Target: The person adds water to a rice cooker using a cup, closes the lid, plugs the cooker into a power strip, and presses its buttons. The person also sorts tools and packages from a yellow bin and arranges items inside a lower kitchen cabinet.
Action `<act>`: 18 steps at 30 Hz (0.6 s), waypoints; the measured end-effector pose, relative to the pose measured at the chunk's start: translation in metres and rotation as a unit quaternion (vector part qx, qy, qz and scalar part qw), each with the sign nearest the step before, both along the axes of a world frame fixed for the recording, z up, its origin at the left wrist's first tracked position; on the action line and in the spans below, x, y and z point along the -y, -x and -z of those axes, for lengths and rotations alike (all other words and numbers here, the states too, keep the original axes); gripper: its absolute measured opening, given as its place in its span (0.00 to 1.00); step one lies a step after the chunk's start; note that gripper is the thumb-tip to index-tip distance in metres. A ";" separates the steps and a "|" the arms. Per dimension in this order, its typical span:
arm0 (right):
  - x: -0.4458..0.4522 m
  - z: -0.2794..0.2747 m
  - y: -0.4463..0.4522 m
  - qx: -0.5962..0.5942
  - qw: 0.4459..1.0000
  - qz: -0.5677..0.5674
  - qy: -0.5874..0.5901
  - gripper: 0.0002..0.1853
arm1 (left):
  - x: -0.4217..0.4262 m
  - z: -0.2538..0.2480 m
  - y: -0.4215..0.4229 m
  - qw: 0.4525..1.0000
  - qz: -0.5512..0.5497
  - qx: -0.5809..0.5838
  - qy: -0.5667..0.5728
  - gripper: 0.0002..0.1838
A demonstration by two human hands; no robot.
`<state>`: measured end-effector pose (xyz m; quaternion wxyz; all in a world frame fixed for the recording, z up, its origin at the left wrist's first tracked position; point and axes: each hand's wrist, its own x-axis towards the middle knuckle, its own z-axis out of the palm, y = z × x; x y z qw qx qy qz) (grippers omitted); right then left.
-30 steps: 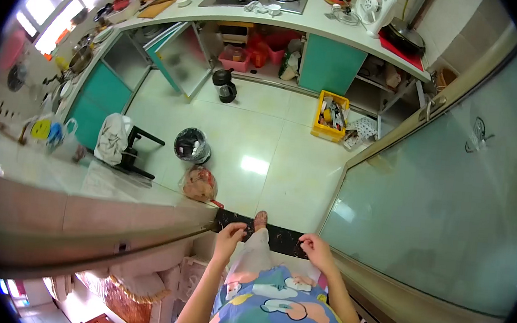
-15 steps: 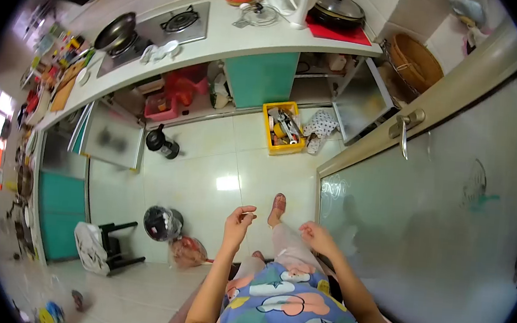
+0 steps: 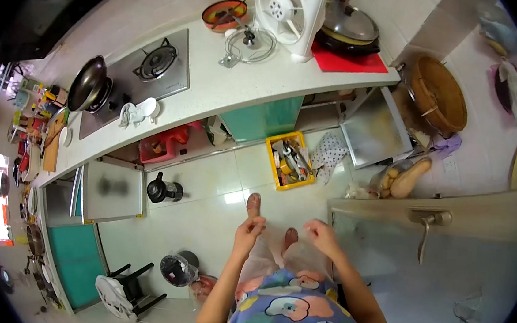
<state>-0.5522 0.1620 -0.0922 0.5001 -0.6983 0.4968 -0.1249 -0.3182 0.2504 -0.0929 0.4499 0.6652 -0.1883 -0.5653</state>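
My left hand (image 3: pixel 248 235) hangs in front of my body with its fingers loosely bent and nothing visible in them. To its right, my right hand (image 3: pixel 324 237) is also empty, its fingers half curled and slightly apart. Neither hand touches anything. Beyond them on the tiled floor stands a yellow crate (image 3: pixel 307 180) filled with tools and small items. A spotted cloth (image 3: pixel 327 158) lies against the crate's right side. A black kettle-like jug (image 3: pixel 164 189) stands on the floor further left.
Ahead runs a white counter (image 3: pixel 210 83) with a gas stove (image 3: pixel 176 80), a wok (image 3: pixel 87 84), a white fan (image 3: pixel 289 16) and a lidded pan (image 3: pixel 350 31). Open cabinet doors (image 3: pixel 117 192) jut out. A frosted door (image 3: pixel 385 265) stands at right; a bin (image 3: pixel 178 269) and stool (image 3: pixel 130 289) at left.
My view has moved forward, closer to the counter and crate. My feet have changed places in a step, the left now ahead. Both hands stay empty.
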 end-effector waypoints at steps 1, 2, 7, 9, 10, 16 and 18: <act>0.004 0.001 -0.009 -0.013 1.000 0.015 0.011 0.11 | 0.013 0.008 -0.011 1.000 0.015 0.001 0.027 0.10; 0.008 0.002 -0.020 -0.014 0.999 0.034 0.003 0.11 | 0.030 0.011 -0.022 0.999 0.030 -0.002 0.030 0.10; 0.036 0.014 -0.061 -0.005 0.998 0.056 -0.018 0.10 | 0.108 0.038 -0.060 0.995 0.083 -0.032 0.053 0.12; 0.049 0.022 -0.076 -0.006 0.999 0.035 -0.037 0.10 | 0.132 0.049 -0.074 0.991 0.122 -0.003 0.053 0.12; 0.057 0.023 -0.084 -0.009 0.999 0.027 -0.041 0.10 | 0.144 0.053 -0.080 0.988 0.143 0.013 0.053 0.12; 0.124 0.033 -0.113 0.007 1.000 0.021 -0.006 0.09 | 0.217 0.057 -0.081 0.989 0.140 0.044 0.025 0.12; 0.146 0.035 -0.119 0.025 0.999 0.029 -0.003 0.09 | 0.230 0.054 -0.072 0.992 0.119 0.035 0.033 0.12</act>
